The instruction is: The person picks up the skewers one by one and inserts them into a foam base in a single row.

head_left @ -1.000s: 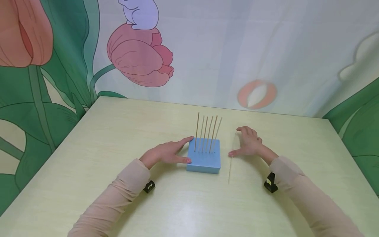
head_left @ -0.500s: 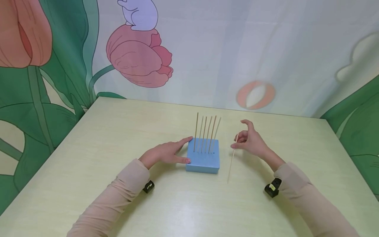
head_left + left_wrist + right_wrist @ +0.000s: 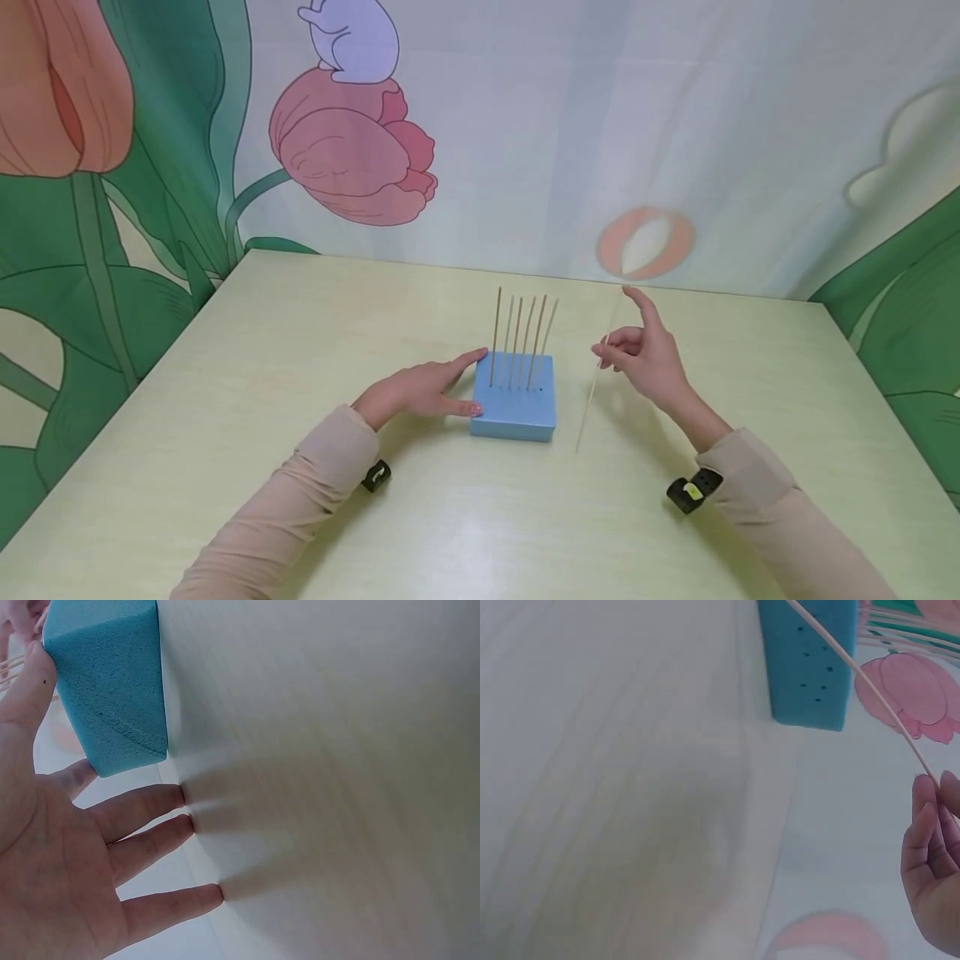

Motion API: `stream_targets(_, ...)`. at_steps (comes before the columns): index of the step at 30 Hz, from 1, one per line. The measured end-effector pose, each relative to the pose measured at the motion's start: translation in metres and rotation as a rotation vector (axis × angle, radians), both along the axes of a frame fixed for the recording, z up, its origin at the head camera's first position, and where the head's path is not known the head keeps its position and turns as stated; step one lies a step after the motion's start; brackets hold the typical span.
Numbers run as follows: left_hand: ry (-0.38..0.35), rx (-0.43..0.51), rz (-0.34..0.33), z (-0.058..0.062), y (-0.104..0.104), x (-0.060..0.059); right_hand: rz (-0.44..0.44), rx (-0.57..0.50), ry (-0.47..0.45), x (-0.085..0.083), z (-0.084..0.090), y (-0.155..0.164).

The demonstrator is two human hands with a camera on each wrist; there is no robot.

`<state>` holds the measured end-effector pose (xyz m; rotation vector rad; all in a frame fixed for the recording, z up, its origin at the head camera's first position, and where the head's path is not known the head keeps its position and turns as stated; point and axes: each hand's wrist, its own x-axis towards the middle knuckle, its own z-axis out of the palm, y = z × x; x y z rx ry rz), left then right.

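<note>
On my left I see the left hand (image 3: pixel 416 390) lying flat on the tabletop (image 3: pixel 300 350), fingers (image 3: pixel 146 806) straight and a little spread, thumb and forefinger set against the left side of the blue foam block (image 3: pixel 515 406); the left wrist view shows the fingertips resting on the pale surface with the block's corner just beside the forefinger. The block sits near the middle of the tabletop, somewhat toward the far edge, and six thin wooden sticks (image 3: pixel 521 340) stand upright in a row along its far side, a few leaning slightly. Small dark holes dot its top face, as the right wrist view shows (image 3: pixel 810 656). Just right of the block I see the right hand (image 3: pixel 647 358) raised off the tabletop, thumb and middle fingers pinching one loose stick (image 3: pixel 590 402) near its upper part, the forefinger pointing up and away. That stick hangs slanted, its lower tip close to the tabletop just off the block's near right corner; I cannot tell whether the tip touches the surface.
</note>
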<state>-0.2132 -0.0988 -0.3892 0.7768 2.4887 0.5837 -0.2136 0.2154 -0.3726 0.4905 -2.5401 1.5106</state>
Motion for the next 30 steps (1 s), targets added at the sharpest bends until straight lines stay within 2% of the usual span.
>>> stream_targets(12,0.004,-0.008,0.013,-0.001,0.001,0.0,-0.032,-0.014,0.231,0.024,0.045,-0.023)
stream_targets(20,0.008,-0.015,0.016,-0.003,0.0,-0.001,0.001,-0.05,0.439,0.015,0.038,-0.034)
stream_targets(24,0.009,-0.017,0.017,-0.003,0.001,-0.001,0.027,-0.027,0.545,0.013,0.039,-0.042)
stream_targets(30,0.003,-0.015,0.024,-0.002,0.001,-0.001,0.069,0.002,0.614,0.012,0.039,-0.05)
